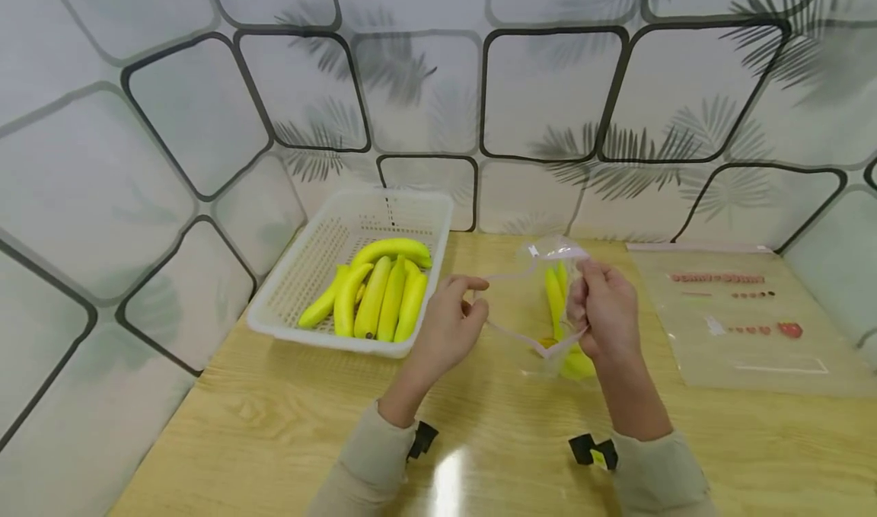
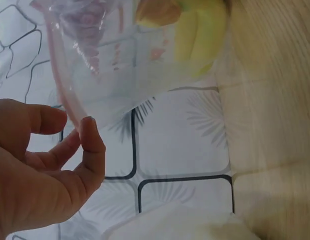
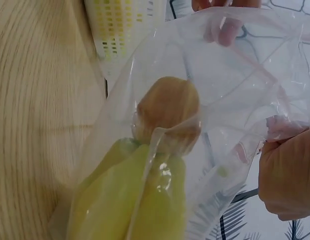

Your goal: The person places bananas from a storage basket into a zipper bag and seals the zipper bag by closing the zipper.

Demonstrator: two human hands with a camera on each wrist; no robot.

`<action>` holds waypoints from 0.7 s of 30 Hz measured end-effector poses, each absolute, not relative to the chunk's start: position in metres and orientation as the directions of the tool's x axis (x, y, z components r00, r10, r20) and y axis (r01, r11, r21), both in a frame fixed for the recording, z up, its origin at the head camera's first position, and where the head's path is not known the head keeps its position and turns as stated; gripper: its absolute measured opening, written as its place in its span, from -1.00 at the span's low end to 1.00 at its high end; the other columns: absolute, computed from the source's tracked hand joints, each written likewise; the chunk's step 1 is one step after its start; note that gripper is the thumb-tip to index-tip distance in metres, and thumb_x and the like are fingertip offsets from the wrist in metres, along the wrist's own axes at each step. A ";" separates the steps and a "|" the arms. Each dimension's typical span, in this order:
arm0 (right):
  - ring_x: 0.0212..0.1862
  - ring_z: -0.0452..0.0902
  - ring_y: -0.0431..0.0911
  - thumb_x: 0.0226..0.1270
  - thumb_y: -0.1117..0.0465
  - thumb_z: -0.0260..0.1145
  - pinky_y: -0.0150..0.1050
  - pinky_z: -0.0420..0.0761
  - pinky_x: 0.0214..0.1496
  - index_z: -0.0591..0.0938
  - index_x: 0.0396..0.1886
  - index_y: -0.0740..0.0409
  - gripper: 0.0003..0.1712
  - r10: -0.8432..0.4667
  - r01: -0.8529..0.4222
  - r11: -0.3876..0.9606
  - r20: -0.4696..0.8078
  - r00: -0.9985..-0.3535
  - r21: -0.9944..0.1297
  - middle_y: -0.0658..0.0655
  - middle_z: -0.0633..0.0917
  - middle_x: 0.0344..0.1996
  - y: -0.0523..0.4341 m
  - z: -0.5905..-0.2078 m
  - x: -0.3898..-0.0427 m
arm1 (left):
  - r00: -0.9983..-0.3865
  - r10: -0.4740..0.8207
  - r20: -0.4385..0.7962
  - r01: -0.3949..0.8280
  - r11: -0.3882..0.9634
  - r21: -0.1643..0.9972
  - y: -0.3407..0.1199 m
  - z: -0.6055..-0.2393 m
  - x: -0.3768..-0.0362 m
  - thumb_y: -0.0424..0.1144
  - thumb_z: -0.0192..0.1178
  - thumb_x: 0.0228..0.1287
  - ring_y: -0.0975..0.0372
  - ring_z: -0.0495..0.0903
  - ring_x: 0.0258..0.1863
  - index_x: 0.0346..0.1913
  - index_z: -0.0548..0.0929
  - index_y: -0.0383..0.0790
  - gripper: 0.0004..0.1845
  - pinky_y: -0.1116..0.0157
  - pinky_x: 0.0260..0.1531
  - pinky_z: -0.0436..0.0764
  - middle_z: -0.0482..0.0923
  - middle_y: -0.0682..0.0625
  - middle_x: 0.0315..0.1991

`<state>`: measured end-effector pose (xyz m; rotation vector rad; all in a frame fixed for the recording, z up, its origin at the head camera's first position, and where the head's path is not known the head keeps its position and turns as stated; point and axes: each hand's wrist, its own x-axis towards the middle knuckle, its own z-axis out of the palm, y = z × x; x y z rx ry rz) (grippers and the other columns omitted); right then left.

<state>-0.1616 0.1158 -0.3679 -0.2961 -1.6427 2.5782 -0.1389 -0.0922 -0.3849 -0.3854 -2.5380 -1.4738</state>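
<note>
Indoor tabletop workspace set in a corner, as I read it from my remote feeds; whether home or studio, I cannot tell. Indicators: the wood-grain table (image 1: pixel 247 426), its surface bearing a glossy reflection (image 1: pixel 448 483); pale wall coverings (image 1: pixel 548 94) printed with rounded outlines and grey palm fronds (image 1: pixel 647 148), meeting at an angle behind it; a household-type perforated basket (image 1: pixel 329 341) holding bananas (image 1: pixel 372 298).

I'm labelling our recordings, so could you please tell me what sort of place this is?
Probably an indoor tabletop corner, perhaps staged for recording: a wood-grain table against patterned walls, bearing a basket of bananas.
</note>
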 end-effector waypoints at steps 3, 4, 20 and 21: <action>-0.82 0.19 -0.29 0.58 0.14 0.06 -0.50 0.18 -0.84 0.33 -0.33 0.17 -0.74 0.142 0.072 -0.429 -0.146 -0.979 -0.901 -0.08 0.38 -0.80 0.114 -0.370 -0.165 | -0.966 0.095 0.239 0.257 0.383 0.887 -0.107 -0.375 -0.141 -0.27 0.03 0.45 0.18 0.54 -0.35 0.17 0.54 -0.21 -0.69 0.26 -0.43 0.61 0.51 -0.10 0.07; -0.82 0.19 -0.29 0.59 0.14 0.05 -0.49 0.18 -0.84 0.34 -0.30 0.16 -0.76 0.135 0.084 -0.420 -0.154 -0.979 -0.904 -0.08 0.37 -0.80 0.113 -0.370 -0.166 | -0.972 0.079 0.221 0.235 0.351 0.907 -0.114 -0.371 -0.142 -0.25 0.03 0.47 0.15 0.56 -0.33 0.20 0.52 -0.20 -0.69 0.24 -0.40 0.63 0.51 -0.10 0.07; -0.84 0.16 -0.31 0.61 0.17 -0.03 -0.48 0.17 -0.83 0.32 -0.20 0.16 -0.84 0.084 0.105 -0.331 -0.140 -0.987 -0.938 -0.12 0.34 -0.82 0.111 -0.380 -0.168 | -0.998 -0.001 -0.065 -0.046 0.711 0.702 -0.266 -0.362 -0.187 0.08 -0.38 0.61 -0.10 0.63 -0.17 0.45 0.15 -0.32 -0.37 0.10 -0.26 0.60 0.50 -0.36 0.08; -0.84 0.16 -0.31 0.61 0.17 -0.04 -0.48 0.17 -0.84 0.33 -0.19 0.16 -0.84 0.081 0.104 -0.331 -0.138 -0.987 -0.938 -0.12 0.34 -0.81 0.111 -0.381 -0.168 | -0.997 0.001 -0.075 -0.049 0.750 0.660 -0.271 -0.365 -0.188 0.05 -0.38 0.62 -0.06 0.63 -0.22 0.45 0.15 -0.34 -0.39 0.15 -0.33 0.57 0.53 -0.35 0.00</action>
